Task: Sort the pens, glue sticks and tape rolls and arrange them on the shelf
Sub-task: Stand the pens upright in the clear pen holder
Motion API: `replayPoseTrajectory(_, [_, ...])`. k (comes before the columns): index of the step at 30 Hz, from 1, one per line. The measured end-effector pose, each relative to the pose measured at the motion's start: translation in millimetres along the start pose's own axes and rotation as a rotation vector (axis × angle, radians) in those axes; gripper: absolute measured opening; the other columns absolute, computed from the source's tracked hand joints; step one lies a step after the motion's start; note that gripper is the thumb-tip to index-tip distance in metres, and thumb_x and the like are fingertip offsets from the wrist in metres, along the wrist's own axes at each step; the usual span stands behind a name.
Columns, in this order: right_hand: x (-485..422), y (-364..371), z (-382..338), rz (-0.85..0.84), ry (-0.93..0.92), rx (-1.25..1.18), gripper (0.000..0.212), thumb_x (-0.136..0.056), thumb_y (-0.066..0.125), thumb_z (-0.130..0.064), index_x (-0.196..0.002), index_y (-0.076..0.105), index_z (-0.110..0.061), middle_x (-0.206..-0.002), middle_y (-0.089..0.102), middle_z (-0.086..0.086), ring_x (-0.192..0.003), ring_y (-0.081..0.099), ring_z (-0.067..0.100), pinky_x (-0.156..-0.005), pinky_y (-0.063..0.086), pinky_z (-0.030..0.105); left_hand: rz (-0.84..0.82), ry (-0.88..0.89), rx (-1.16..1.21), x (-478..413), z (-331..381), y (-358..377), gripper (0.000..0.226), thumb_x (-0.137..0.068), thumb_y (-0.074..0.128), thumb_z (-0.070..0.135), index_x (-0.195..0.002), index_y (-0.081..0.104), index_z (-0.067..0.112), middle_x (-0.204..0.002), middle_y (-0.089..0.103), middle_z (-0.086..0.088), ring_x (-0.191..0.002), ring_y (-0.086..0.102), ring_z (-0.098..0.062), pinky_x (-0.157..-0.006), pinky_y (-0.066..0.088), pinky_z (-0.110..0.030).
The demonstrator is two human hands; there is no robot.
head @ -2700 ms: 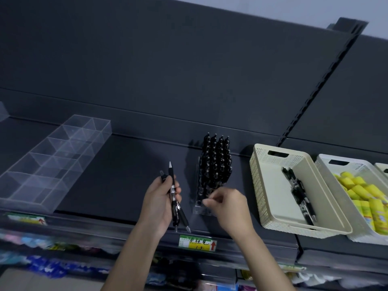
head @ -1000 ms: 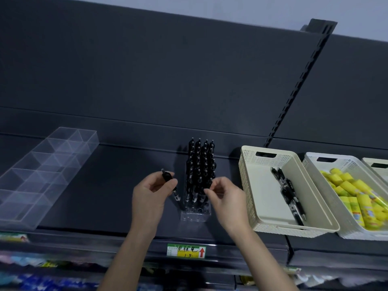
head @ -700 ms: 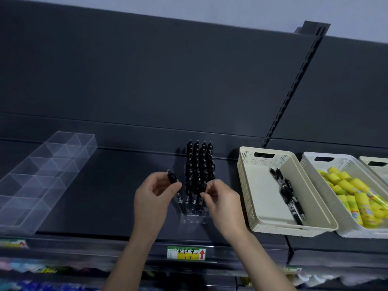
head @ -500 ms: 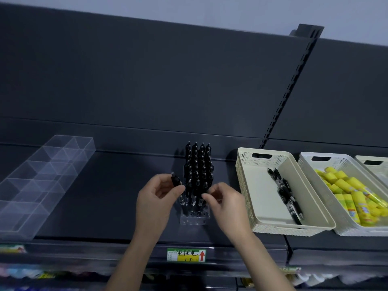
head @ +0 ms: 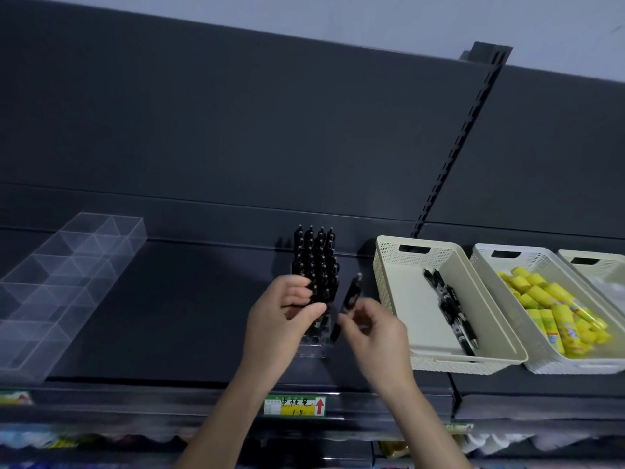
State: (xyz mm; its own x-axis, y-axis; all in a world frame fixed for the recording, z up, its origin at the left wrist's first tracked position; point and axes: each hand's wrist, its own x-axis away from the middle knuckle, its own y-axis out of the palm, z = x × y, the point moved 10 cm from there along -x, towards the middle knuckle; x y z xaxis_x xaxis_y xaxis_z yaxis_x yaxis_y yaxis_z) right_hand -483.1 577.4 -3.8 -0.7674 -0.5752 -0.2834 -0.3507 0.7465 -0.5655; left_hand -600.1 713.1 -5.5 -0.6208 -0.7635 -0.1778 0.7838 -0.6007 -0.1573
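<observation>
Black pen (head: 351, 294), tilted, pinched by the right hand (head: 372, 330) just right of the clear rack (head: 313, 348) on the shelf (head: 186, 316). Left hand (head: 280, 319) curls against the rack's near pens; grasp indeterminate. Advice: steady rack, align over a free hole, lower straight.

The shelf-edge price tag (head: 295, 405) reads 中性笔, 1.5, with a red up-arrow.

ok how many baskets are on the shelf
3, in a row on the right: the left basket holds pens, the middle basket holds glue sticks, the third basket is cut off at the edge. More may be out of view.
</observation>
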Motion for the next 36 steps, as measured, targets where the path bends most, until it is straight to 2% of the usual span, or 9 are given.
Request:
replayPoseTrajectory(3, [-6.7,-6.0,16.9,0.075,0.092,-0.04,0.028,-0.084,0.069,-0.017,-0.067,0.051,-0.028,-0.063,0.06,-0.012,-0.062,0.054,-0.005,-0.053,0.04,0.008,0.025,-0.141,-0.171,-0.8,-43.3,-8.8,0.047,-0.073,0.08,0.024,-0.112,0.054,0.03,-0.103,0.059,0.013,-0.095,0.058,-0.001,-0.079,0.046,-0.015])
replayPoseTrajectory(7, [-12.3,1.1,20.0,0.073,0.12,-0.008,0.028,-0.086,0.068,-0.019,-0.069,0.048,-0.03,-0.068,0.061,-0.012,-0.063,0.056,-0.003,-0.057,0.041,0.014,-0.127,-0.239,-0.271,-0.3,-90.1,7.9,0.077,-0.076,0.08,0.026,-0.141,0.039,0.019,-0.128,0.047,0.004,-0.116,0.049,-0.01,-0.101,0.043,-0.03])
replayPoseTrajectory(9, [-14.2,6.3,16.9,0.048,0.093,0.023,0.03,-0.085,0.069,-0.017,-0.068,0.047,-0.03,-0.068,0.06,-0.015,-0.064,0.056,-0.005,-0.056,0.039,0.006,-0.184,-0.214,-0.272,-1.9,-99.6,16.9,0.072,-0.077,0.078,0.025,-0.14,0.042,0.023,-0.13,0.048,0.007,-0.12,0.048,-0.01,-0.103,0.042,-0.031])
replayPoseTrajectory(12, [-15.7,15.8,14.7,-0.004,0.055,0.096,0.024,-0.085,0.068,-0.014,-0.073,0.05,-0.025,-0.069,0.059,-0.015,-0.065,0.054,-0.005,-0.056,0.038,0.002,-0.218,-0.196,-0.255,0.1,-113.0,21.2,0.067,-0.08,0.076,0.026,-0.138,0.044,0.028,-0.125,0.055,0.013,-0.119,0.05,-0.004,-0.095,0.039,-0.017])
replayPoseTrajectory(20, [-7.6,43.0,21.0,-0.111,0.021,0.16,0.003,-0.088,0.063,-0.008,-0.089,0.061,-0.01,-0.081,0.065,-0.002,-0.073,0.059,0.011,-0.063,0.044,0.012,-0.225,-0.155,-0.19,2.5,-121.2,22.6,0.064,-0.082,0.074,0.025,-0.13,0.038,0.047,-0.117,0.056,0.026,-0.109,0.046,0.022,-0.082,0.036,0.003])
replayPoseTrajectory(23, [-8.9,45.1,19.6,-0.104,0.018,0.159,0.006,-0.088,0.061,-0.005,-0.093,0.061,-0.01,-0.083,0.064,-0.003,-0.073,0.058,0.008,-0.062,0.04,0.004,-0.225,-0.158,-0.185,2.7,-124.8,22.7,0.064,-0.082,0.074,0.026,-0.134,0.04,0.042,-0.117,0.057,0.025,-0.109,0.048,0.02,-0.083,0.037,0.001])
replayPoseTrajectory(28, [-7.4,46.4,17.3,-0.104,0.022,0.185,0.007,-0.089,0.057,-0.004,-0.091,0.059,-0.011,-0.08,0.06,-0.005,-0.069,0.055,0.007,-0.058,0.04,0.006,-0.233,-0.159,-0.209,1.8,-126.1,23.9,0.066,-0.082,0.074,0.025,-0.138,0.041,0.035,-0.119,0.057,0.022,-0.11,0.049,0.017,-0.087,0.037,0.0])
replayPoseTrajectory(33, [-2.5,41.2,25.2,-0.101,0.096,0.196,0.008,-0.089,0.06,-0.006,-0.096,0.06,-0.009,-0.089,0.067,0.002,-0.076,0.057,0.01,-0.065,0.039,0.013,-0.197,-0.155,-0.324,1.7,-114.2,14.6,0.066,-0.08,0.074,0.029,-0.138,0.044,0.023,-0.126,0.052,0.008,-0.116,0.051,-0.007,-0.102,0.043,-0.03])
replayPoseTrajectory(36, [4.4,24.4,33.9,-0.054,0.14,0.219,0.017,-0.089,0.061,-0.008,-0.106,0.062,-0.01,-0.096,0.068,0.0,-0.084,0.06,0.01,-0.075,0.044,0.015,-0.101,-0.128,-0.401,5.0,-97.0,-1.2,0.048,-0.079,0.075,0.033,-0.119,0.054,0.018,-0.116,0.052,0.005,-0.107,0.052,-0.009,-0.091,0.045,-0.026])
